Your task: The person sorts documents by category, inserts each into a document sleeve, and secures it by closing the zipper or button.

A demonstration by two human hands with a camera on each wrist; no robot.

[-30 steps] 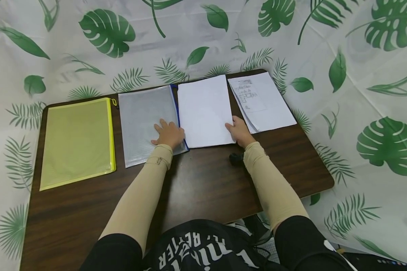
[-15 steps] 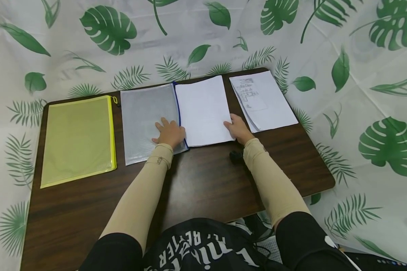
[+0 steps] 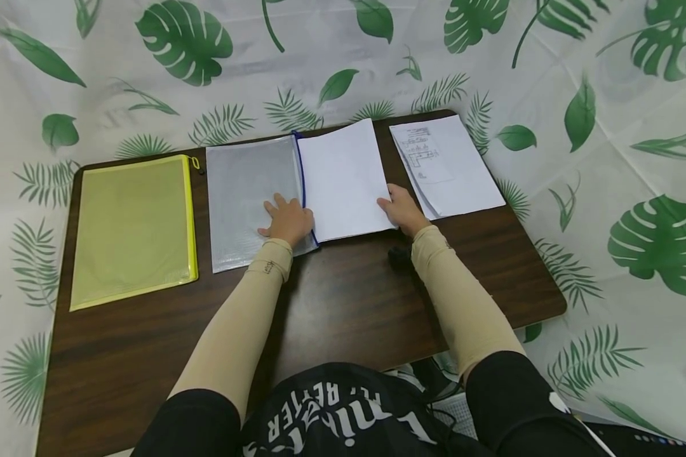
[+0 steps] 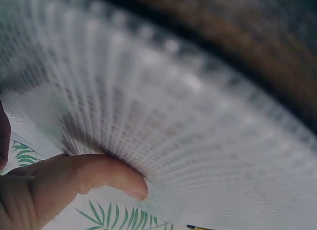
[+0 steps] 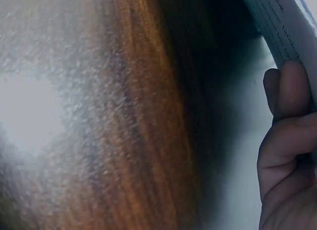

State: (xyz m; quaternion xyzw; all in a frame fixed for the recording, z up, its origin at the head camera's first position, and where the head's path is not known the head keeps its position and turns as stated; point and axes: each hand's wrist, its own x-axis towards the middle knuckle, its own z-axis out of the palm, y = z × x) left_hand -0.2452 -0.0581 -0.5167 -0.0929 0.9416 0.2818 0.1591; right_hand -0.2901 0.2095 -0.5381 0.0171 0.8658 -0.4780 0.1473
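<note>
A clear mesh zip folder with a blue edge [image 3: 242, 184] lies left of centre on the table. My left hand [image 3: 288, 220] rests on its right part, fingers spread; in the left wrist view the thumb [image 4: 94, 173] lies against the ribbed, see-through folder [image 4: 218, 156]. A stack of white paper [image 3: 343, 178] adjoins the folder, its left edge at the blue edge. Whether some of it is inside is hard to tell. With thumb above and fingers beneath, my right hand [image 3: 401, 208] pinches the stack's lower right edge. Printed text shows on the paper's underside [image 5: 282, 27] in the right wrist view.
To the far left lies a yellow zip folder [image 3: 134, 228] with a yellow pull loop. Another stack of papers [image 3: 457, 168], with a printed diagram, lies at the right. A small black object [image 3: 399, 256] is by the right wrist. A leaf-patterned sheet [image 3: 331, 57] hangs behind the table [image 3: 343, 304].
The paper stack has shifted slightly left against the folder, and the blue edge now shows along more of its left side. Both hands keep their places. The head view has tilted a little.
</note>
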